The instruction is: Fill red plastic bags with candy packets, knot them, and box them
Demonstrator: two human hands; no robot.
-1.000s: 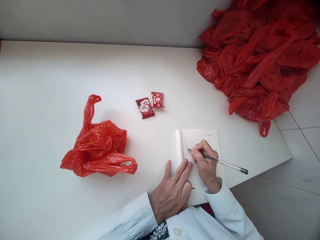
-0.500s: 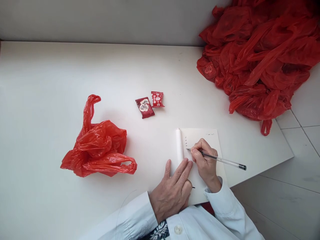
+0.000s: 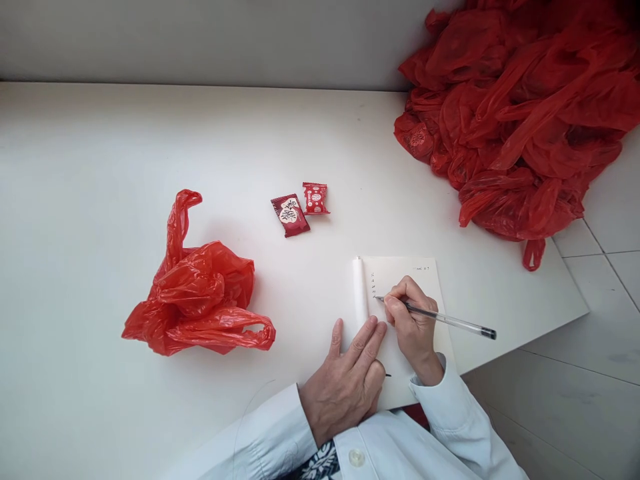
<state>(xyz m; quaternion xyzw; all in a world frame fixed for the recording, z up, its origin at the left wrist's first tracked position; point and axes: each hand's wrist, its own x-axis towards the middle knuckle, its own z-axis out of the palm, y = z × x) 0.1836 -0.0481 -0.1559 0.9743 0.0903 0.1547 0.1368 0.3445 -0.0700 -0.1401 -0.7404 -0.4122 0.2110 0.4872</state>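
Observation:
My right hand [image 3: 413, 328] grips a clear-barrelled pen [image 3: 453, 321] with a black end, its tip on the page of a white notepad [image 3: 400, 265]. A short column of small handwritten marks runs down the left of that page, and more small writing is near its top right corner. Flat across the pad's lower left lies my left hand [image 3: 346, 377], fingers stretched out over the rolled-back pages [image 3: 359, 287]. A thin dark tip pokes out beside its knuckles; the rest of that object is hidden.
Two small red wrapped packets [image 3: 291, 215] lie mid-table, touching or nearly so. A crumpled red plastic bag [image 3: 200, 293] sits at the left on the white table [image 3: 75, 220]. A large heap of red plastic bags [image 3: 520, 120] covers the back right corner, near the table edge.
The pen tip has shifted very slightly on the page, and the lowest marks in the column look a little fuller. My left hand stays in place.

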